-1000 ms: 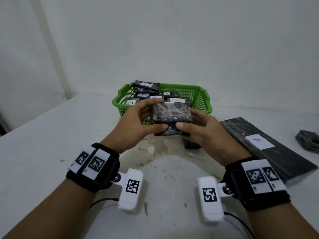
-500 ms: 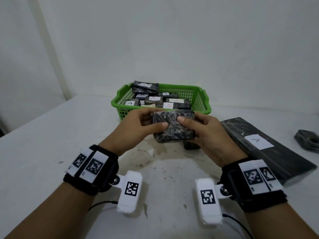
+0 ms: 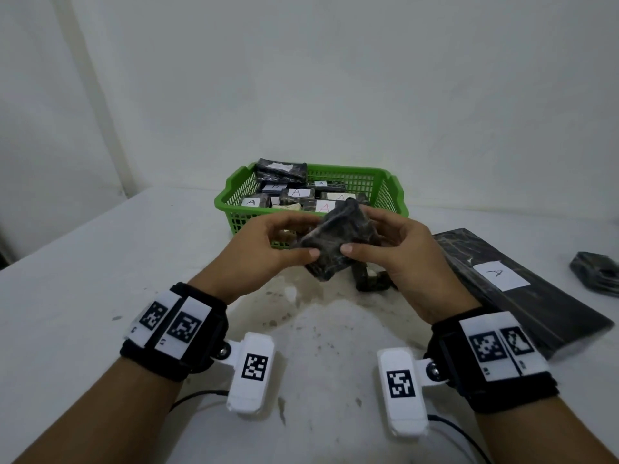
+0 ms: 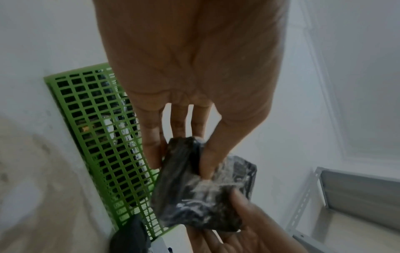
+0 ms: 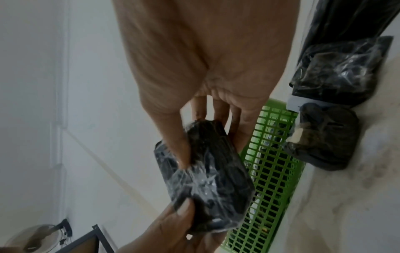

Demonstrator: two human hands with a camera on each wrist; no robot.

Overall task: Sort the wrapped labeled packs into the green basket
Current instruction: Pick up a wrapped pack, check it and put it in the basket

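A small black pack [image 3: 338,239] wrapped in clear film is held in the air in front of the green basket [image 3: 231,199]. My left hand [image 3: 284,242] grips its left side and my right hand [image 3: 375,242] grips its right side, both thumbs pressed on the near face. No label shows on the pack's visible faces. The left wrist view shows the pack [image 4: 203,193] pinched between thumb and fingers; the right wrist view shows the same pack [image 5: 207,176] beside the basket [image 5: 272,171]. The basket holds several black packs with white labels, most marked A.
A long flat black pack [image 3: 522,286] labelled A lies on the white table to the right. Another small black pack [image 3: 368,279] sits under my right hand, and one more [image 3: 599,276] at the far right edge. White walls stand behind the basket.
Both hands have turned the pack, tilting it from lying level to standing on a corner, and lifted it slightly toward the basket. The view has tipped a little downward.
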